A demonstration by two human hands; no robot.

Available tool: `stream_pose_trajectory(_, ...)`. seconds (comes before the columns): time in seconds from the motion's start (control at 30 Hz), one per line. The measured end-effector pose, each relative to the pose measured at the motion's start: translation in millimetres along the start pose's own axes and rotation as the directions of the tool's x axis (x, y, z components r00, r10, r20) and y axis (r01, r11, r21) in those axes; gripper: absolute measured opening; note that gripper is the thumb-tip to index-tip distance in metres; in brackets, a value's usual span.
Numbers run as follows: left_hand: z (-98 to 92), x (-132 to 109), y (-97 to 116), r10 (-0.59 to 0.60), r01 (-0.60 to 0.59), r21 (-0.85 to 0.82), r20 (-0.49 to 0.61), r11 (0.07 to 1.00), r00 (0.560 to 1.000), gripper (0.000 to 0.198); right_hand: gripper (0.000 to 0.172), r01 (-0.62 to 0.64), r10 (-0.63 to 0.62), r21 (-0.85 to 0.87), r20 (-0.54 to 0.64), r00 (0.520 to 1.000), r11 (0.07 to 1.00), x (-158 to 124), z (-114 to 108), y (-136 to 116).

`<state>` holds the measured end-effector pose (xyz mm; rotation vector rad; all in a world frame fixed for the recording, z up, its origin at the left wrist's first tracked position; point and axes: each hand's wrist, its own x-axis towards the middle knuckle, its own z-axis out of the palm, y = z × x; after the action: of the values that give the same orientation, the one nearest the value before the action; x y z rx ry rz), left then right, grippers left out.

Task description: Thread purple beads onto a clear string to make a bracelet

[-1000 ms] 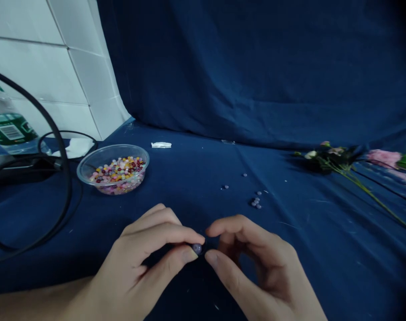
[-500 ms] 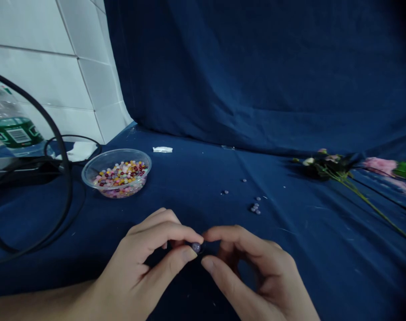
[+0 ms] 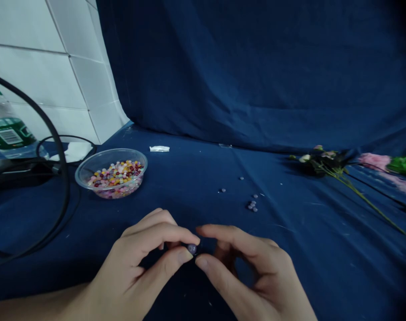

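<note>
2 hands worked over 1 small lilac bead (image 3: 191, 248) near the front edge of the table (image 3: 323, 263). The left hand (image 3: 136, 254) pinched the bead between thumb and forefinger, while the right hand (image 3: 252, 267) curved in a narrow opening just beside it, not gripping. A clear plastic bowl (image 3: 111, 150) of mixed beads (image 3: 116, 174) sat toward the table's left edge.
</note>
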<state>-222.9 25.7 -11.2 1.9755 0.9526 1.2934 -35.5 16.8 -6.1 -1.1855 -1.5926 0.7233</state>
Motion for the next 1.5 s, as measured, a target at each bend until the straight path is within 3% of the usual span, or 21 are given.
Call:
stream_pose_trajectory(0.3, 0.2, 1.8, -0.4, 0.002, -0.002, 0.013, 0.000, 1.000, 1.000, 0.029, 0.009, 0.014, -0.009, -0.059, 0.083, 0.997, 0.998, 7.3, -4.8, -8.8)
stream_pose_trajectory(0.5, -0.7, 0.7, -0.2, -0.007, 0.007, 0.009, 0.004, 1.000, 1.000, 0.027, 0.012, -0.006, 0.022, -0.114, 0.142, 0.990, 0.993, 8.9, -6.6, -12.0)
stream_pose_trajectory(0.77, -0.2, 0.9, -0.7, -0.012, 0.012, -0.003, 0.021, 1.000, 1.000, 0.026, 0.014, -0.149, 0.137, 0.051, 0.188, 0.973, 0.988, 7.6, -4.5, -13.4)
stream_pose_trajectory(0.97, -0.4, 0.4, 0.2, -0.019, 0.020, -0.011, 0.018, 1.000, 1.000, 0.025, 0.024, -0.344, 0.275, 0.168, 0.333, 0.902, 0.924, 10.6, -7.8, -8.6)
stream_pose_trajectory(1.17, 0.2, 3.1, 0.8, -0.010, 0.010, -0.019, 0.013, 1.000, 1.000, 0.024, 0.017, -0.451, 0.336, 0.246, 0.394, 0.855, 0.858, 11.7, -8.0, -8.9)
stream_pose_trajectory(1.4, -0.7, 1.5, -0.2, 0.002, -0.002, -0.022, 0.031, 1.000, 1.000, 0.029, 0.022, -0.462, 0.324, 0.262, 0.433, 0.841, 0.847, 13.0, -7.0, -8.6)
stream_pose_trajectory(1.5, -0.5, 1.1, 0.4, -0.009, 0.010, -0.021, 0.029, 1.000, 1.000, 0.029, 0.020, -0.413, 0.295, 0.238, 0.410, 0.863, 0.879, 13.6, -7.6, -5.7)
